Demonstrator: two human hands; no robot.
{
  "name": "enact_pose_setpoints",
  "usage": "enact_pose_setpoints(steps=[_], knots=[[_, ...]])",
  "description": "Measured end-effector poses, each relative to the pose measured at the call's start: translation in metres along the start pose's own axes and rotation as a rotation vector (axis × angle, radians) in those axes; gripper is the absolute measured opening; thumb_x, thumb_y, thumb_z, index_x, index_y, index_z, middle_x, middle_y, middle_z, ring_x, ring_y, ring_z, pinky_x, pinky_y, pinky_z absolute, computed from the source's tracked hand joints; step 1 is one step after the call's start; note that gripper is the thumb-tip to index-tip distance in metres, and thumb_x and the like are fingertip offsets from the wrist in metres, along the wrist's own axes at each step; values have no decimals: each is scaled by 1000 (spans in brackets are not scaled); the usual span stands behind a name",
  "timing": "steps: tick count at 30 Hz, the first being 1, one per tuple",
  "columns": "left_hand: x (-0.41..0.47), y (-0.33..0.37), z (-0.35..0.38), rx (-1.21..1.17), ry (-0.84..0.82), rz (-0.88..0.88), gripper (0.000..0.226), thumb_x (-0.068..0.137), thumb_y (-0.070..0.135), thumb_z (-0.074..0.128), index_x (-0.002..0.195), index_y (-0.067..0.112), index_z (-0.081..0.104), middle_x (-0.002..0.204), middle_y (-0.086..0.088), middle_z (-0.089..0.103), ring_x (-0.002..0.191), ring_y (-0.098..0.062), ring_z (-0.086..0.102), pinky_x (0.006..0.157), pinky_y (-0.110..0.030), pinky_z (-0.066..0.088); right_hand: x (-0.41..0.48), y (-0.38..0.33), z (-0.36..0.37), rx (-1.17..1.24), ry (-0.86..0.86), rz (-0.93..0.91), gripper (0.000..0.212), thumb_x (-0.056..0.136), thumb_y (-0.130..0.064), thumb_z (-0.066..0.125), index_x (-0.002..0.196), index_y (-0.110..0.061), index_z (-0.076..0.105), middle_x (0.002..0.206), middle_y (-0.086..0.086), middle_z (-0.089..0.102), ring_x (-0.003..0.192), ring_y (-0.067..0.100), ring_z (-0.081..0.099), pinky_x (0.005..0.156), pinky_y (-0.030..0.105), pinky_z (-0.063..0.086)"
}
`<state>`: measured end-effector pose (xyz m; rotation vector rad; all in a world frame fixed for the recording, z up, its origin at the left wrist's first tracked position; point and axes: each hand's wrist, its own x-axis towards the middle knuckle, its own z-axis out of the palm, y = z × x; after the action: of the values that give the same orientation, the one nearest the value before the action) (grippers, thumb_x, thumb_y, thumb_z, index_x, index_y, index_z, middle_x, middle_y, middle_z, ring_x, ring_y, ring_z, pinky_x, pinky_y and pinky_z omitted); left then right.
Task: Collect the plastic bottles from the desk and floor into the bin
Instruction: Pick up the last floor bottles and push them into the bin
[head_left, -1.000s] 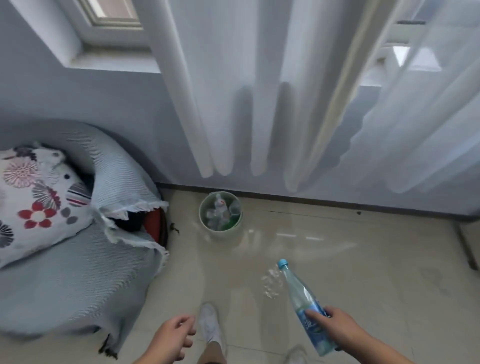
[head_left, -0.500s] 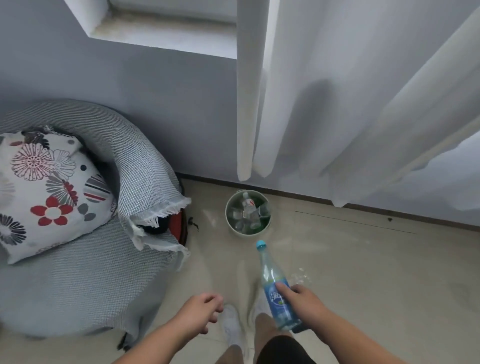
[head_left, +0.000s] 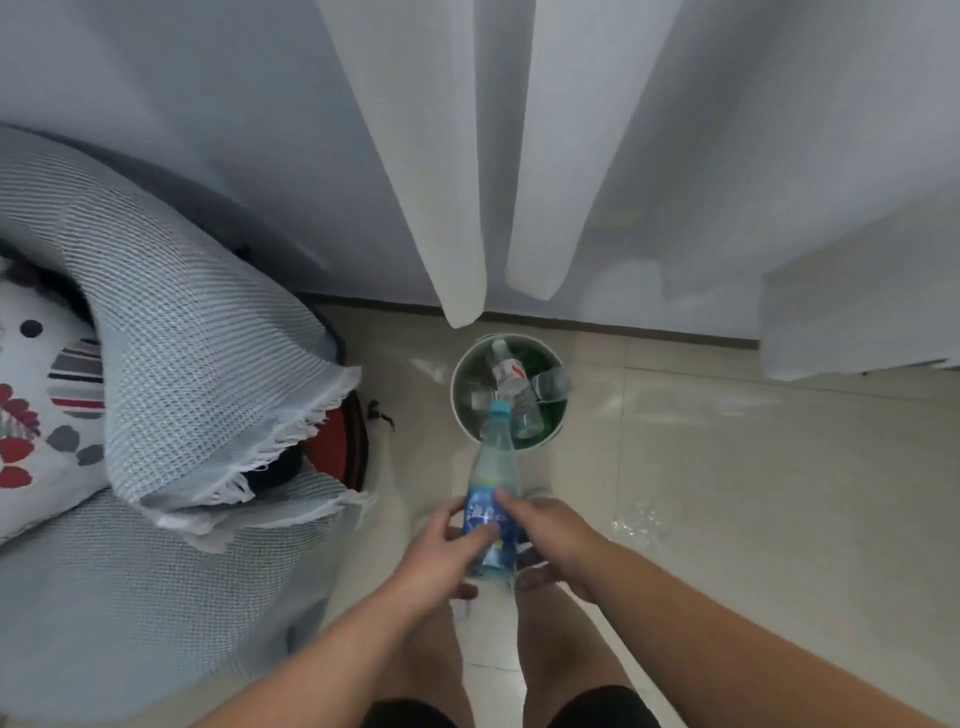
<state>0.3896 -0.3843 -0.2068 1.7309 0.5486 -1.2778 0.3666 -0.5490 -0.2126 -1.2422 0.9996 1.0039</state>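
I am looking down at the bin (head_left: 457, 387), which is standing on the tiled floor (head_left: 727, 493) just in front of the skirting, with a curtain (head_left: 467, 182) fold hanging right over its far rim. To the right of the bin the floor is lying open; to its left, a chair draped in a grey throw (head_left: 208, 374) is crowding in near, leaving only a narrow strip of tile between them. A patterned cushion (head_left: 36, 415) is sitting on the chair, well left of the bin. Inside the bin, several clear bottles (head_left: 506, 374) are lying jumbled, filling much of the opening.

I am holding the blue-labelled bottle (head_left: 491, 467) on the near side of the bin, its long axis running straight away from me, its blue cap (head_left: 501, 409) pointing over the near rim. My left hand (head_left: 441, 551) and right hand (head_left: 556, 540) are both gripping its lower half, fingers wrapped tight around the label from either side.
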Motion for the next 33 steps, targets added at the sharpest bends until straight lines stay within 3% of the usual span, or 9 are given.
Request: enact_pose_setpoints(steps=[2,6,10,16,19,22,25,30,33], knots=[[39,2,-7,-33,92,-2,53,94,42,65,143,36,43,114,-3,68,89,-20,74,59,-30,59,36,-14,0,13,13,-7,53,98,-59,50,113,-11,65,107,18,71,76,28,69,58,35,59],[123,9,-27,-68,217,-8,37,96,43,59,129,37,44,102,3,67,86,-16,68,64,-36,61,106,-30,-16,18,116,-16,34,100,-40,55,112,-10,63,100,15,72,74,27,65,61,34,55],[200,21,-42,-125,239,-48,26,95,48,57,118,39,46,101,6,65,86,-19,69,68,-42,65,163,-31,-40,54,201,-1,28,96,-32,62,109,-8,65,88,14,69,70,29,61,55,32,51],[269,38,-43,-150,190,-91,36,94,56,56,121,33,49,105,1,65,81,-26,74,51,-29,59,220,-27,-60,77,308,-9,26,96,-26,62,110,-5,67,83,12,68,64,28,60,53,32,49],[291,45,-39,-136,185,-97,40,96,58,53,124,31,47,112,-4,65,83,-27,73,50,-29,59,241,-26,-65,-138,451,-123,30,95,-34,60,114,-12,66,95,7,71,77,27,66,69,39,58],[311,53,-39,-134,206,-109,35,98,55,51,123,30,49,125,-9,60,92,-29,70,50,-30,60,256,-27,-64,-465,563,-291,38,90,-46,63,121,-23,61,108,0,66,85,18,62,70,30,52],[329,63,-42,-150,237,-154,41,99,53,50,129,25,52,132,-13,57,105,-36,67,54,-36,63,271,-28,-62,-657,545,-338,60,86,-55,65,137,-29,49,125,2,56,106,24,60,88,45,58],[352,66,-38,-7,279,-116,44,104,48,39,140,22,47,132,-14,52,105,-36,63,64,-44,65,294,-28,-59,-669,479,-273,65,88,-51,65,144,-32,40,127,2,61,103,24,66,84,43,61],[361,64,-36,81,266,-70,39,108,32,38,145,20,43,133,-10,47,93,-30,59,58,-43,64,300,-28,-57,-628,479,-279,65,85,-50,63,143,-34,38,122,0,62,97,22,66,83,43,61]])
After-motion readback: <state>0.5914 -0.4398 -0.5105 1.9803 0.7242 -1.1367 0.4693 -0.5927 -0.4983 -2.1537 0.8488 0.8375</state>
